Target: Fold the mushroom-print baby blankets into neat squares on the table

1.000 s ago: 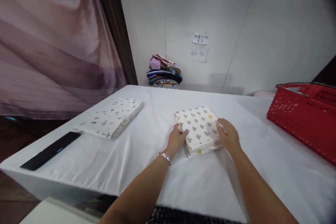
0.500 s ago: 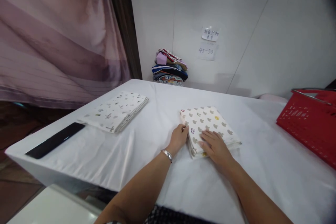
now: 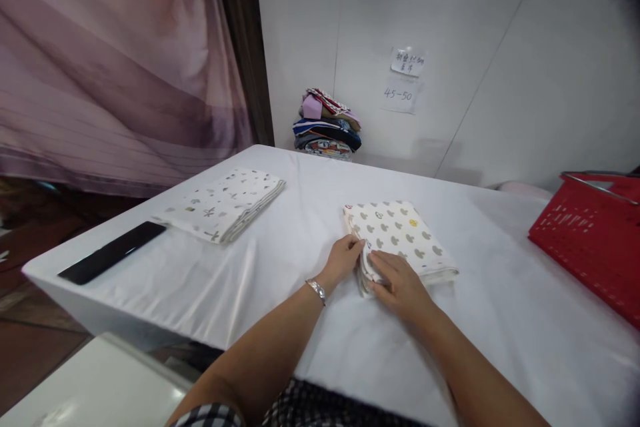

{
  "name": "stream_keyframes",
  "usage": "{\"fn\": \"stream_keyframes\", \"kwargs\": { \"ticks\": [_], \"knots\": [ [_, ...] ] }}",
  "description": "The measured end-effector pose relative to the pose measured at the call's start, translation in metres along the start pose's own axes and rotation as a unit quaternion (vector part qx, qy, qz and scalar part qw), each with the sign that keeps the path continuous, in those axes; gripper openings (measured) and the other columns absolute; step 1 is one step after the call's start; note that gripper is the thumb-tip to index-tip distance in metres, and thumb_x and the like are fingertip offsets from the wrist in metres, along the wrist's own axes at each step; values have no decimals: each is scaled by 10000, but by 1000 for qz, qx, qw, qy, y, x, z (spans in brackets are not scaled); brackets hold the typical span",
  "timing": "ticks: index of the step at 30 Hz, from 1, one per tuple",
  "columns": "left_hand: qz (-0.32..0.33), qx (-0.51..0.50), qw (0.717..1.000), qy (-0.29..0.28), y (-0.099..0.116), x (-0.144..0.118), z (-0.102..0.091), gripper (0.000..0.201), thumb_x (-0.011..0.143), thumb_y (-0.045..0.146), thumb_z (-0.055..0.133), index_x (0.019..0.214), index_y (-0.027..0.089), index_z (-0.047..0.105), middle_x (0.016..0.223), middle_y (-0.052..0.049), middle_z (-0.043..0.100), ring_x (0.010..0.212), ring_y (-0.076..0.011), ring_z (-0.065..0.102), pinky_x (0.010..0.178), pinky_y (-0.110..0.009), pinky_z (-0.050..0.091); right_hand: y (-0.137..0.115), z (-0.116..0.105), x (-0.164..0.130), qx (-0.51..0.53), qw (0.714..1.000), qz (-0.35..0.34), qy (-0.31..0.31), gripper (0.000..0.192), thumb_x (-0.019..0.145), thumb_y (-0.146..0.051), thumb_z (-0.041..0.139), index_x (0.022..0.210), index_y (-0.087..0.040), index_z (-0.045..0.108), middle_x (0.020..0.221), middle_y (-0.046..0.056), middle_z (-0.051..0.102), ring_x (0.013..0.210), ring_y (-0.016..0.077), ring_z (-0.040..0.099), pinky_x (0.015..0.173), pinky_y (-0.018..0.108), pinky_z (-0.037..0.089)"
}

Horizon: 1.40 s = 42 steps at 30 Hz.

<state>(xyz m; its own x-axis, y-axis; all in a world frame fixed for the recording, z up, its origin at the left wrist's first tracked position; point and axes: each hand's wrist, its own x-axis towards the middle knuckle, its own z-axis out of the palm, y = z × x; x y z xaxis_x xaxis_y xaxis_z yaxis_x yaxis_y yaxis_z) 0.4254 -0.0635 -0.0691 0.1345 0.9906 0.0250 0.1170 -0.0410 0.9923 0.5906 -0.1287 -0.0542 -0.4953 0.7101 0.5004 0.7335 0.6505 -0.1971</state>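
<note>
A folded cloth [image 3: 400,237] printed with grey mushroom shapes is lying near the middle of the white worktop [image 3: 280,280]. The left hand [image 3: 344,258] is curling its fingers against the cloth's near left corner, and the right hand [image 3: 400,285] is lying flat and open on its near edge, gripping nothing. Off to the left, a second folded cloth [image 3: 225,203] is sitting beside a flat black bar [image 3: 111,252]. A red basket [image 3: 593,240] is standing at the right edge.

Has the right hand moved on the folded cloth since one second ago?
Yes. The right hand went from the folded cloth's right edge to its near left corner, beside the left hand.
</note>
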Motion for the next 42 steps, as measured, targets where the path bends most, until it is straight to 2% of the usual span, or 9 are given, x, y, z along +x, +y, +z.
{"fn": "stream_keyframes", "kwargs": {
  "ticks": [6, 11, 14, 19, 26, 30, 32, 38, 42],
  "knots": [
    [-4, -10, 1000, -24, 3, -2, 0, 332, 787, 459, 532, 620, 173, 497, 506, 50, 469, 483, -88, 426, 504, -224, 351, 0, 5, -2, 5, 998, -11, 62, 499, 786, -63, 394, 1247, -187, 538, 1188, 95, 616, 1081, 219, 579, 899, 396, 509],
    [18, 7, 999, -42, 3, -4, -2, 407, 815, 511, 481, 584, 177, 469, 507, 41, 472, 490, -90, 420, 513, -226, 343, 8, 1, -6, 73, 985, 60, 142, 429, 816, -83, 372, 1162, -209, 592, 1119, 53, 651, 1033, 186, 613, 902, 347, 520],
    [6, -6, 999, -33, 4, -3, -1, 397, 819, 515, 473, 606, 180, 467, 506, 45, 472, 470, -87, 413, 503, -226, 344, 8, 0, -6, 93, 982, 84, 141, 404, 832, -111, 375, 1150, -216, 601, 1114, 51, 651, 1037, 191, 611, 919, 361, 512],
    [-26, -33, 999, -23, 5, 0, -1, 377, 817, 518, 473, 656, 177, 489, 520, 43, 496, 443, -83, 415, 480, -226, 354, 7, -1, -6, 106, 981, 77, 145, 402, 834, -128, 378, 1144, -221, 617, 1117, 55, 656, 1044, 207, 610, 935, 398, 501],
    [-58, -44, 997, 23, 10, 0, -1, 126, 825, 267, 490, 806, 163, 557, 513, 60, 482, 420, -67, 398, 462, -206, 339, 8, -1, -8, 112, 969, 126, 180, 360, 849, -171, 403, 1131, -216, 621, 1116, 50, 656, 1027, 210, 617, 918, 377, 508],
    [-62, -37, 997, 30, 8, 2, 0, 119, 820, 215, 496, 904, 155, 554, 515, 61, 490, 431, -73, 414, 460, -203, 338, 14, -2, -9, 106, 966, 106, 210, 364, 854, -155, 415, 1162, -209, 600, 1148, 60, 641, 1057, 211, 601, 932, 387, 497],
    [-59, -36, 997, 27, 6, 3, 0, 126, 822, 230, 504, 905, 154, 559, 524, 55, 500, 439, -74, 426, 460, -202, 341, 16, -3, -8, 91, 974, 71, 193, 376, 848, -130, 410, 1165, -210, 595, 1151, 67, 639, 1080, 212, 588, 943, 404, 488],
    [-53, -62, 996, 27, 0, 5, 0, 161, 824, 305, 510, 829, 156, 570, 533, 44, 504, 452, -75, 437, 461, -204, 349, 5, -9, -1, 66, 998, -12, 7, 387, 827, -93, 390, 1100, -226, 630, 1120, 62, 647, 1048, 204, 591, 893, 398, 510],
    [-56, -48, 997, 32, 0, 5, 0, 190, 821, 350, 518, 819, 165, 561, 534, 47, 493, 461, -79, 441, 463, -204, 353, 0, -9, 0, 61, 998, -3, -11, 395, 822, -109, 403, 1128, -233, 619, 1144, 67, 634, 1056, 212, 584, 886, 403, 511]
  ]
}}
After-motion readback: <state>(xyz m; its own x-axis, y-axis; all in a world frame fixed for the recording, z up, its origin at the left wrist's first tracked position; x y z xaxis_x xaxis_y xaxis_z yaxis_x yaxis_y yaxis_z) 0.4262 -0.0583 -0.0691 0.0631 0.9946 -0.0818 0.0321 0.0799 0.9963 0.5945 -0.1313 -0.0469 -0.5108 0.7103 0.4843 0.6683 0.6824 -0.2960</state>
